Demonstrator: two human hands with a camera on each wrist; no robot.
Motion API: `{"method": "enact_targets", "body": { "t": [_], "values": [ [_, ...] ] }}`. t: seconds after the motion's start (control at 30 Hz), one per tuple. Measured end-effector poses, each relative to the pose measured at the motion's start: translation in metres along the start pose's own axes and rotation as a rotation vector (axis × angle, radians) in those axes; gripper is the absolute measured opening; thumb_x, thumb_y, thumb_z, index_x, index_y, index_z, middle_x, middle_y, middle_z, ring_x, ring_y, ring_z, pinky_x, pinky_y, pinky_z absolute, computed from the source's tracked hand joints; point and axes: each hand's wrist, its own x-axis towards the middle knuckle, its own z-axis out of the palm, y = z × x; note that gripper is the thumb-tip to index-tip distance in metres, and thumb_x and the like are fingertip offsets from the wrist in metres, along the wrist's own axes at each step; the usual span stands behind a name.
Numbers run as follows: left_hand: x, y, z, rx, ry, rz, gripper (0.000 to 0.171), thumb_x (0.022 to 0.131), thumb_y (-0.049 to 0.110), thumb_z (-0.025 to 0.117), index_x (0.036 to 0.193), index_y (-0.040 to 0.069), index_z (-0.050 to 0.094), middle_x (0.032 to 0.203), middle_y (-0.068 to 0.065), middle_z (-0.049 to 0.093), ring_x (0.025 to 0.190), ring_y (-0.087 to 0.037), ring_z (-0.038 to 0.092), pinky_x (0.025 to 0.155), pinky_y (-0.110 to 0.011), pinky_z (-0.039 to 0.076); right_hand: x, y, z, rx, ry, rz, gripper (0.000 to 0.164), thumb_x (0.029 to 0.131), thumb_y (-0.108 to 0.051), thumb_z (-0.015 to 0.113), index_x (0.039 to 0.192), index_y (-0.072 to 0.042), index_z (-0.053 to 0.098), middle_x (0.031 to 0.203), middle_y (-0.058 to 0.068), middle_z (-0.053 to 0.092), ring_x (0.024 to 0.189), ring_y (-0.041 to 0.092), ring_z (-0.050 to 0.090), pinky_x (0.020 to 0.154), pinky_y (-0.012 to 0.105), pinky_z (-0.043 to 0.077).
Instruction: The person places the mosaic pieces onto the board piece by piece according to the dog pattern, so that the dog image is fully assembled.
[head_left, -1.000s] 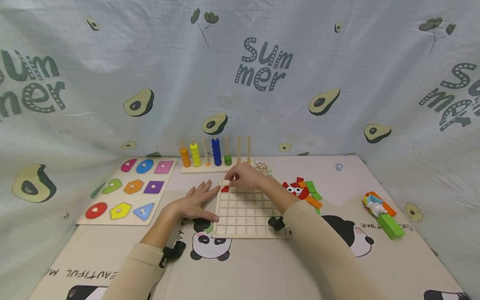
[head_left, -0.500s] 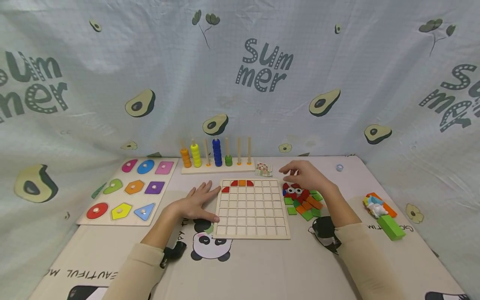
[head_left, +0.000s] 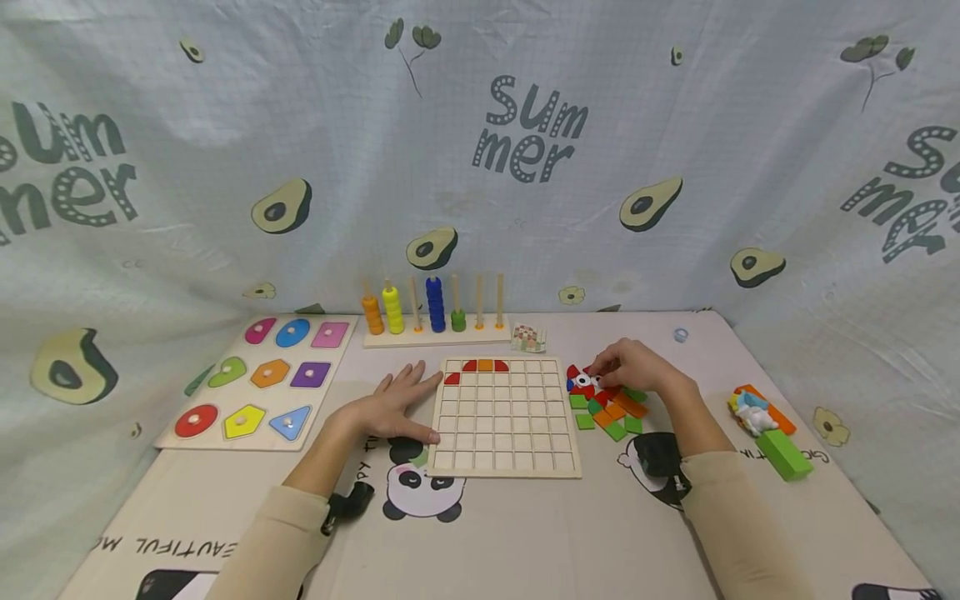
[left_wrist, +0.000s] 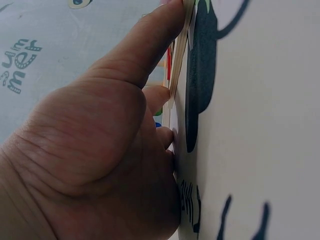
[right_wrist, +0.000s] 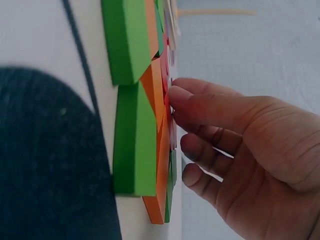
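Spread at the left edge of the board (head_left: 504, 440): left hand (head_left: 397, 404), fingers extended, thumb and index touching the rim. In the left wrist view only: palm side.

Right of the board: right hand (head_left: 633, 364), bent down over the loose pieces (head_left: 630, 405). From the head, fingertips partly hidden; from the right wrist, thumb and forefinger at a red piece (right_wrist: 167, 106), gripped or merely touched, impossible to tell.

In the board's far row: red, orange, red; one row nearer, leftmost: red.

In full only from the head: abacus (head_left: 438, 337) behind the board, puzzle (head_left: 262, 397) left, toy (head_left: 752, 414) far right.
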Motion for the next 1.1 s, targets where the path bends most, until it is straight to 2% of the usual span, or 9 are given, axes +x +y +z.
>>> {"method": "enact_targets", "body": {
  "t": [0.43, 0.6, 0.8, 0.87, 0.97, 1.1],
  "values": [
    [0.000, 0.000, -0.006, 0.006, 0.005, 0.004, 0.105, 0.073, 0.067, 0.069, 0.155, 0.026, 0.018, 0.161, -0.012, 0.000, 0.147, -0.034, -0.008, 0.116, -0.056, -0.005, 0.003, -0.003, 0.000, -0.034, -0.022, -0.026, 0.012, 0.086, -0.003, 0.068, 0.092, -0.013, 0.065, 0.085, 0.002, 0.059, 0.082, 0.023, 0.052, 0.073, 0.033, 0.048],
    [0.000, 0.002, -0.007, 0.003, 0.001, -0.003, 0.105, 0.073, 0.066, 0.069, 0.155, 0.026, 0.017, 0.161, -0.012, 0.000, 0.147, -0.033, -0.008, 0.116, -0.056, -0.005, 0.001, -0.002, -0.002, -0.004, -0.014, -0.028, 0.010, 0.086, -0.004, 0.068, 0.092, -0.012, 0.069, 0.086, 0.003, 0.062, 0.081, 0.022, 0.053, 0.072, 0.032, 0.050],
    [0.000, 0.003, -0.005, -0.003, -0.001, -0.009, 0.106, 0.072, 0.067, 0.069, 0.155, 0.025, 0.018, 0.161, -0.013, 0.000, 0.147, -0.034, -0.007, 0.116, -0.056, -0.005, -0.001, -0.004, -0.003, 0.076, -0.017, -0.011, 0.004, 0.088, -0.008, 0.068, 0.087, -0.009, 0.065, 0.082, 0.007, 0.065, 0.068, 0.025, 0.061, 0.066, 0.036, 0.054],
    [-0.001, 0.003, -0.004, 0.000, -0.001, -0.013, 0.107, 0.071, 0.068, 0.069, 0.155, 0.025, 0.018, 0.161, -0.013, 0.000, 0.147, -0.034, -0.007, 0.116, -0.056, -0.005, -0.001, -0.007, -0.003, 0.101, -0.009, -0.027, 0.003, 0.089, -0.009, 0.066, 0.091, -0.008, 0.064, 0.083, 0.008, 0.063, 0.069, 0.028, 0.061, 0.065, 0.039, 0.054],
    [-0.001, 0.002, -0.002, 0.001, 0.000, -0.015, 0.106, 0.071, 0.068, 0.069, 0.155, 0.026, 0.018, 0.161, -0.012, 0.000, 0.147, -0.034, -0.007, 0.116, -0.056, -0.005, 0.005, -0.018, -0.002, 0.141, 0.019, -0.072, 0.013, 0.091, -0.011, 0.063, 0.102, -0.007, 0.069, 0.086, 0.012, 0.065, 0.069, 0.033, 0.060, 0.062, 0.041, 0.055],
    [-0.001, 0.001, 0.000, 0.004, 0.001, -0.014, 0.106, 0.072, 0.068, 0.069, 0.155, 0.027, 0.018, 0.161, -0.012, 0.001, 0.147, -0.034, -0.007, 0.116, -0.056, -0.005, 0.023, -0.043, 0.005, 0.194, 0.038, -0.147, 0.020, 0.093, -0.012, 0.062, 0.109, -0.005, 0.071, 0.092, 0.015, 0.068, 0.073, 0.036, 0.063, 0.064, 0.046, 0.057]
  ]
}}
